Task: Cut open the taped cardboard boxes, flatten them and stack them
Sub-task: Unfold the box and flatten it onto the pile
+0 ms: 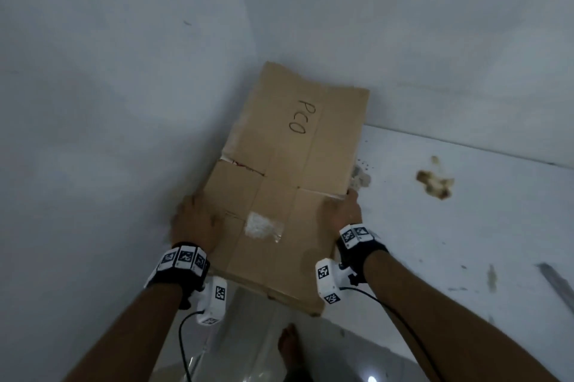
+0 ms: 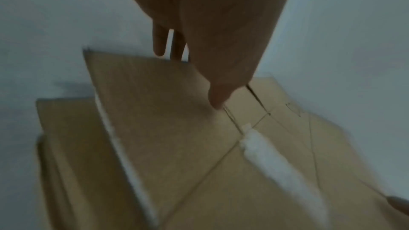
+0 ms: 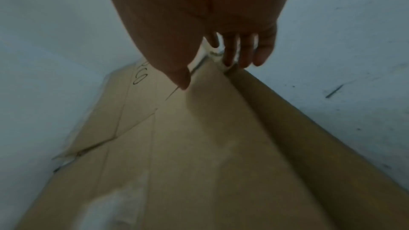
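Note:
A flattened brown cardboard box [image 1: 289, 182] marked "PCO" lies tilted into the corner of two white walls. A patch of white tape residue [image 1: 259, 224] sits near its lower middle. My left hand [image 1: 195, 220] grips its left edge, thumb [image 2: 218, 97] on top and fingers [image 2: 159, 46] past the edge. My right hand [image 1: 341, 207] grips the right edge, thumb [image 3: 180, 80] on the top face and fingers [image 3: 243, 57] curled over the side. A second cardboard layer [image 2: 59, 137] shows underneath at the left.
A white surface [image 1: 466, 241] spreads to the right, with a brown stain [image 1: 435, 184] and a grey strip [image 1: 556, 282] near the right edge. White walls [image 1: 124, 86] close in on the left and behind. A bare foot [image 1: 290, 341] stands on glossy floor below the box.

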